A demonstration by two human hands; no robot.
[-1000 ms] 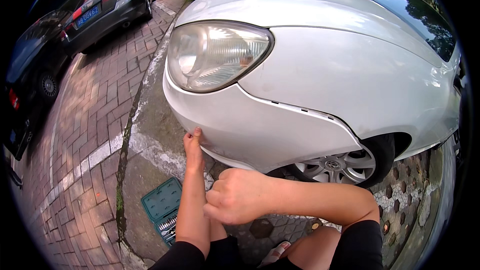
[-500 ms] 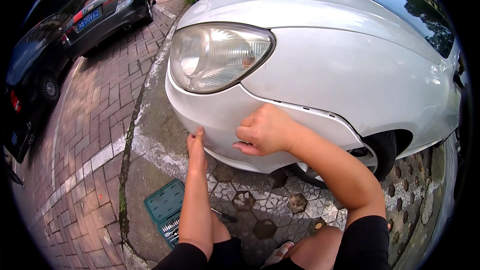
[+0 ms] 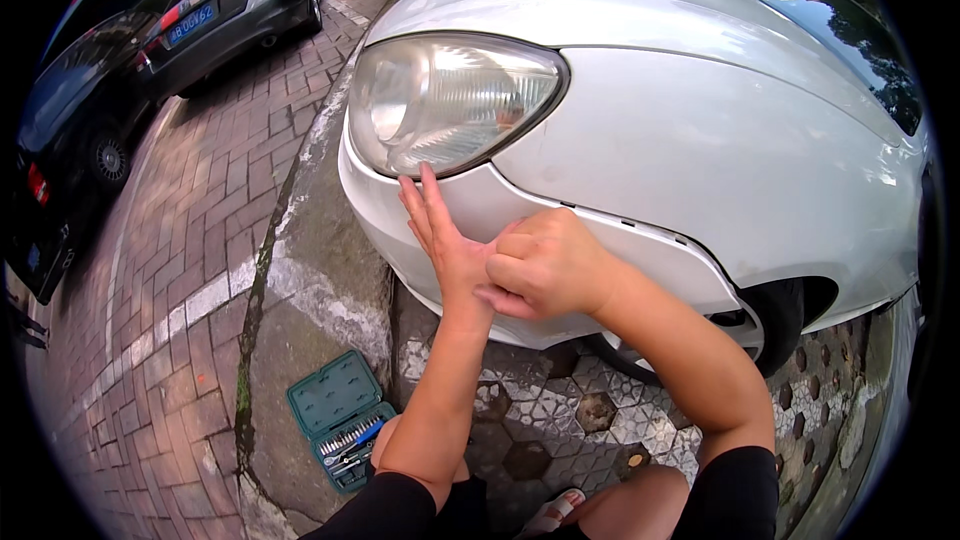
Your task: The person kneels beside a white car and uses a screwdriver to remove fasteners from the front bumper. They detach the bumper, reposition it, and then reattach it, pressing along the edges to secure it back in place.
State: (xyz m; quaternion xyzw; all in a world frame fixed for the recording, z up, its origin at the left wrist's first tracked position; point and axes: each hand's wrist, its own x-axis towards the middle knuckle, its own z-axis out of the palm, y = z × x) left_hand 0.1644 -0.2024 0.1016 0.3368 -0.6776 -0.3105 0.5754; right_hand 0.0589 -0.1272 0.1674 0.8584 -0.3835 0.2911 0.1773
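My left hand [image 3: 450,250] is raised in front of the bumper [image 3: 395,210] of a white car, its fingers stretched out and holding nothing. Its fingertips overlap the lower edge of the cloudy headlight [image 3: 455,105] in view; whether they touch it I cannot tell. Closed in a fist, my right hand [image 3: 548,262] meets the left at the base of its thumb. Whatever the fist may hold is hidden. Behind it, a narrow gap with small dark slots runs between the bumper's top edge and the white fender [image 3: 660,155], toward the front wheel [image 3: 775,325].
An open green socket set case [image 3: 335,395] lies on the concrete at lower left, with sockets and a blue-handled tool [image 3: 368,433] inside. Hexagonal paving [image 3: 530,460] lies beneath the bumper. A dark grey car [image 3: 225,15] and a black car [image 3: 75,110] stand at left on brick paving.
My left hand has moved right and up from the bumper's lower left to meet the right fist. The right hand stays closed and has shifted slightly right. More of the case shows.
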